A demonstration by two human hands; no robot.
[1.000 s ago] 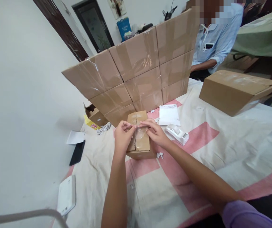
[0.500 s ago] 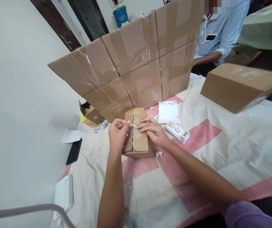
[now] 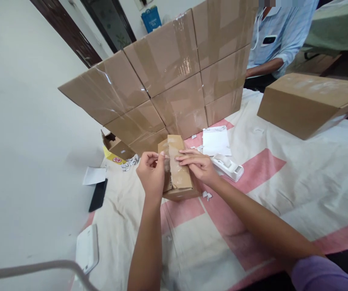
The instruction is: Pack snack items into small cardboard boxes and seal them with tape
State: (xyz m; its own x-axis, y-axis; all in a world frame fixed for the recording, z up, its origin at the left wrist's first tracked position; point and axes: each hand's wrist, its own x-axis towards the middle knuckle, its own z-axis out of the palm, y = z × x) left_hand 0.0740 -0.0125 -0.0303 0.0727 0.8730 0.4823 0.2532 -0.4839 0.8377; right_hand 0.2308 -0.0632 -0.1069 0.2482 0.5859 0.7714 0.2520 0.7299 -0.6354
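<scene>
A small cardboard box (image 3: 178,171) stands before me, a seam running lengthwise along its top. My left hand (image 3: 152,171) is at the seam's left side, thumb and forefinger pinched on a thin, pale strip that looks like clear tape. The strip is mostly hidden by the fingers. My right hand (image 3: 200,163) lies on the right top flap with its fingers stretched out, pressing nothing else. Just right of that hand sits a white tape dispenser (image 3: 227,166). A white sheet of paper (image 3: 216,141) lies behind the dispenser.
A tall panel of taped cardboard boxes (image 3: 177,76) rises behind the small box. At right is a larger carton (image 3: 301,107), with a seated person (image 3: 280,44) beyond. An open carton (image 3: 119,147), a black flat object (image 3: 98,196) and a white device (image 3: 87,248) line the left side.
My left hand has turned and drawn slightly left and away from the seam, still pinched. The right flap now looks slightly raised over the left one. The right hand stays on the box.
</scene>
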